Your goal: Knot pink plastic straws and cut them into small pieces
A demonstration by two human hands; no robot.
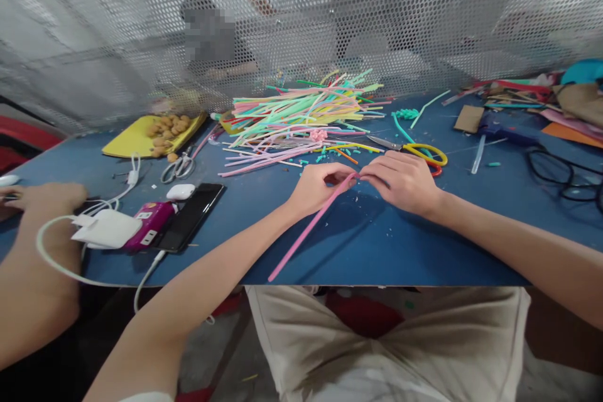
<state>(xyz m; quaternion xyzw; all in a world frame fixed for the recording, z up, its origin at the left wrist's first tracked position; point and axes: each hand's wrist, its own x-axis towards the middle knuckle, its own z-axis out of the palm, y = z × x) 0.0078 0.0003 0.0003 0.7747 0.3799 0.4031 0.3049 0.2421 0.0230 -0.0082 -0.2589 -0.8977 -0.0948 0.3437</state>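
Observation:
A long pink pipe cleaner (306, 237) slants from my fingers down toward the table's front edge. My left hand (320, 187) pinches it near its upper end between thumb and forefinger. Close against those fingertips, my right hand (400, 181) is closed at the very tip of the same pipe cleaner; its fingers partly hide what they grip. Just behind my right hand lie scissors (424, 152) with yellow and red handles. Beyond my hands is a big heap of pastel pipe cleaners (301, 110), with a pink crinkled bundle (318, 135) at its front.
To the left lie a black phone (191, 217), a purple power adapter (151, 226), a white charger (108, 229), silver scissors (179, 166) and a yellow sheet (125, 138). Another person's arm (42, 264) rests far left. Glasses (565, 176) and a glue gun (504, 130) lie right.

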